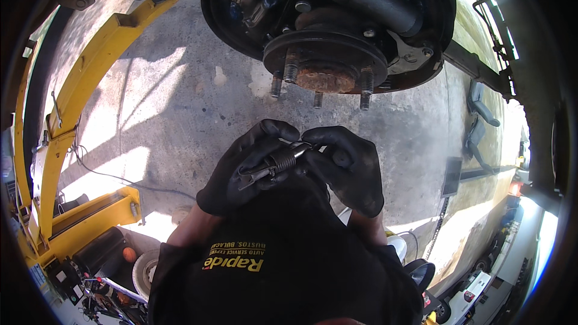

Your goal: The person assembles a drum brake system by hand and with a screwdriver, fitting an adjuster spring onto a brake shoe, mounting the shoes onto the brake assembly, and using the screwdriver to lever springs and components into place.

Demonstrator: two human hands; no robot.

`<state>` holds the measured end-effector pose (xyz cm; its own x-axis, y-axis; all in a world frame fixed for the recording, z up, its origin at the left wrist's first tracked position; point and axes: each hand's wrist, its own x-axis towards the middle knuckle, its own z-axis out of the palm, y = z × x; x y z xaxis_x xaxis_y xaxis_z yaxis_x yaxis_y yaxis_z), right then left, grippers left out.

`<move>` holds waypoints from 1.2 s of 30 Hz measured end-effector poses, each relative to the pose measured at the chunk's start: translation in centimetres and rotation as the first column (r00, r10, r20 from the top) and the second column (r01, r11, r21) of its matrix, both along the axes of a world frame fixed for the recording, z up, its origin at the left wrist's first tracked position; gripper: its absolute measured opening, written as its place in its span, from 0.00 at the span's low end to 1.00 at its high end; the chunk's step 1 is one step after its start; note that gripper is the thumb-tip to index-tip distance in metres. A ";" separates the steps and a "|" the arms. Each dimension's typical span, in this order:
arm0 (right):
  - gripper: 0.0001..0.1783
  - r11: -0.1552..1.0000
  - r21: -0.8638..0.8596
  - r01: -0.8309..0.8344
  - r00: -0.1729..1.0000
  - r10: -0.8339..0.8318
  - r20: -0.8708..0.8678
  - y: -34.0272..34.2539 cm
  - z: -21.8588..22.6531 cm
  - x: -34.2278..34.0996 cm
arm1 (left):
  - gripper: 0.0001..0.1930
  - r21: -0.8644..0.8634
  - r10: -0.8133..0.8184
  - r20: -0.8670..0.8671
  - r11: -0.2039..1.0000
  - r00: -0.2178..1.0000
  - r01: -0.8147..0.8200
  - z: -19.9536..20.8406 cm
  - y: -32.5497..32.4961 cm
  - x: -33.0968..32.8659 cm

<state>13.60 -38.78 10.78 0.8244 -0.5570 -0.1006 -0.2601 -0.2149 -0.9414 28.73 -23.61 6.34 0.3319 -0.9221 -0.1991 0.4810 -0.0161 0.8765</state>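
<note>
In front of my chest, my black-gloved left hand (241, 156) is closed around a drum brake adjuster (253, 176), a metal rod with a forked end lying across the palm. A dark coil spring (283, 159) sits along it. My right hand (352, 165), gloved too, pinches the thin curved end of the spring assembly next to a shiny metal piece. Its fingertips almost meet my left fingertips. Beyond both hands hangs a wheel hub (325, 48) with threaded studs and a rusty centre, in front of a black backing plate (232, 30); neither hand touches it.
A yellow lift arm and post (78, 90) stand on the left, with a cable (138, 186) across the concrete floor (180, 84). A wheel (144, 271) lies at the lower left. An axle beam (475, 63) runs to the right of the hub.
</note>
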 end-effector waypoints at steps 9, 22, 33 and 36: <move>0.16 0.840 -0.422 0.343 0.869 -0.112 0.482 -0.6 3.8 -0.6 | 0.32 -0.234 -0.311 -0.217 0.937 0.925 0.260 7.3 -2.9 2.6; 0.22 0.856 -0.312 0.412 0.800 -0.176 0.574 -1.3 5.2 -0.1 | 0.23 -0.457 -0.212 -0.180 0.883 0.961 0.109 7.4 -3.4 2.4; 0.24 0.344 -0.661 0.667 0.743 -0.368 0.559 -8.0 4.1 0.8 | 0.31 -0.598 0.661 0.538 0.737 0.524 -0.315 5.4 -5.7 6.4; 0.21 0.412 -0.661 0.627 0.778 -0.383 0.498 -8.4 4.6 0.6 | 0.32 -0.647 0.687 0.555 0.711 0.470 -0.276 5.3 -7.7 7.2</move>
<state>14.22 -47.19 15.36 0.2875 -0.6287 0.7225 -0.3821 -0.7670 -0.5154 35.92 -31.28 11.62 0.5772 -0.4574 0.6765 -0.5048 0.4513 0.7359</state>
